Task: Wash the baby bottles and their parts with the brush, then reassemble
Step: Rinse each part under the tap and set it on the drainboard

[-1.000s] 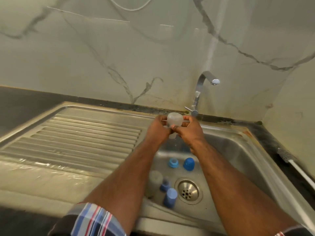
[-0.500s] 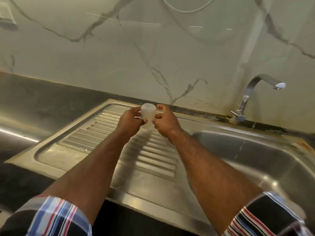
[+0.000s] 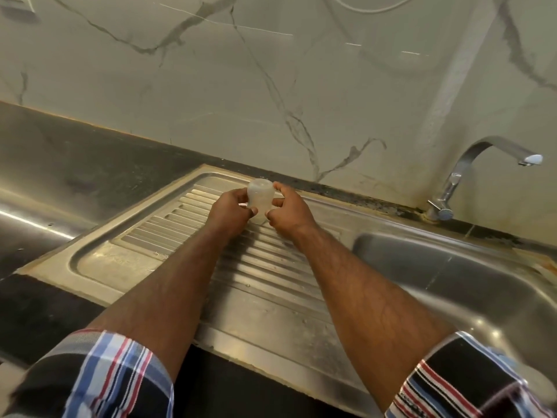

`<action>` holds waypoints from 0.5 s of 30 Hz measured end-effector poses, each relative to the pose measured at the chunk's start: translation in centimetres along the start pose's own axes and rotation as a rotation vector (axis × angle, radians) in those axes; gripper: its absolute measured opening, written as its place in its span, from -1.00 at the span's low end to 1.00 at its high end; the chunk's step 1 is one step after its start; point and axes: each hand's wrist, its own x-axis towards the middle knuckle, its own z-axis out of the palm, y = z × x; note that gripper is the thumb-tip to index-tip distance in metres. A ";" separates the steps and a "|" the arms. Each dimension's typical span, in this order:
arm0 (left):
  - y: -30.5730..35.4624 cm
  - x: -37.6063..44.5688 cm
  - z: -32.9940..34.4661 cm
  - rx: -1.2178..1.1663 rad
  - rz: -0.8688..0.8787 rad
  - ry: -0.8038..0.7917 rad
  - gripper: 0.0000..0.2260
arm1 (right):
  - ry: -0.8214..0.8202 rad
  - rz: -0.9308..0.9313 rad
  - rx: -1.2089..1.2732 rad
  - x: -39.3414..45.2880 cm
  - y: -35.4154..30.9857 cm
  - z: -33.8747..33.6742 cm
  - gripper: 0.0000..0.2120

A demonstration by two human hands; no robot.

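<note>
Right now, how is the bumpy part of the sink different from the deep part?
The ribbed steel drainboard is shallow and grooved; the deep steel sink basin is smooth and sunken. The drainboard lies under the hands holding the cloudy plastic cap; the basin sits below the curved chrome tap. Both are shiny steel.

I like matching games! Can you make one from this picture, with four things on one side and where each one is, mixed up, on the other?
Things:
1. clear cap
2. tap
3. ribbed drainboard
4. sink bowl

Places:
A. on the far right, by the wall
B. held between both hands
C. under the arms
D. to the right of the drainboard

Pairs: 1-B, 2-A, 3-C, 4-D. The left hand and right hand pinch the cap above the drainboard.
</note>
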 end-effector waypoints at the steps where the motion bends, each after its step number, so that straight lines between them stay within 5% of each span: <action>1: 0.0 0.0 0.0 0.010 -0.005 -0.004 -0.55 | -0.003 0.003 -0.001 -0.1 -0.1 0.0 -0.23; 15: 0.9 -1.0 0.7 0.173 -0.012 0.017 -0.39 | -0.078 -0.033 -0.081 -2.0 -0.4 -1.2 -0.35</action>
